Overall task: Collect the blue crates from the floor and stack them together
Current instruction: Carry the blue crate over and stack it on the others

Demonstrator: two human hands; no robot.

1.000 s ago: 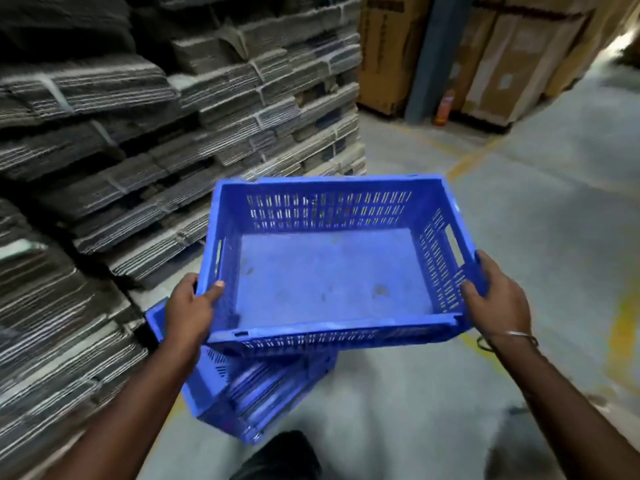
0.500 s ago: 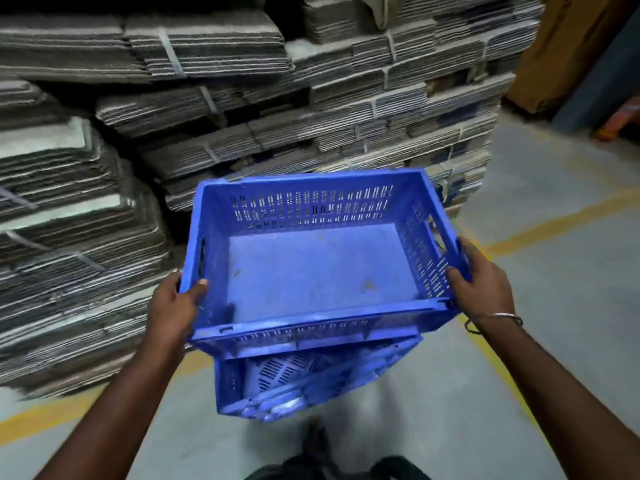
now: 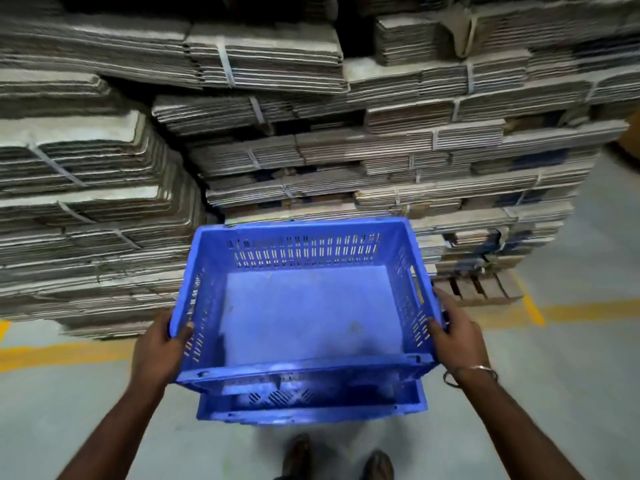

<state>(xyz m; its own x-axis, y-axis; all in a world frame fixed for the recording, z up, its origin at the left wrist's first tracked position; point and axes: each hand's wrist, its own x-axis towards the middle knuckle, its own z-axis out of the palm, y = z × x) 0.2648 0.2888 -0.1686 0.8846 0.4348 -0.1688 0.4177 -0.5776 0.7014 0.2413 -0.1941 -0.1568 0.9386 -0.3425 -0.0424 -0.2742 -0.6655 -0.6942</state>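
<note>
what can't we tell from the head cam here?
- Lower crate: mostly covered by the upper crate; whether the two are seated or apart is unclear.
- Left hand and right hand: fingers wrap behind the upper crate's side walls, so the grip there is hidden.
- Cardboard stacks: tops cut off by the frame edge.
- Shoes: cut off at the bottom edge.
- Any further crates: none in view.

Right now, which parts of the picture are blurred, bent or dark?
Head view: the lower crate and the upper crate near rim are motion-smeared; the cardboard stacks bow from wide-angle distortion; the top edge is in deep shadow.
</note>
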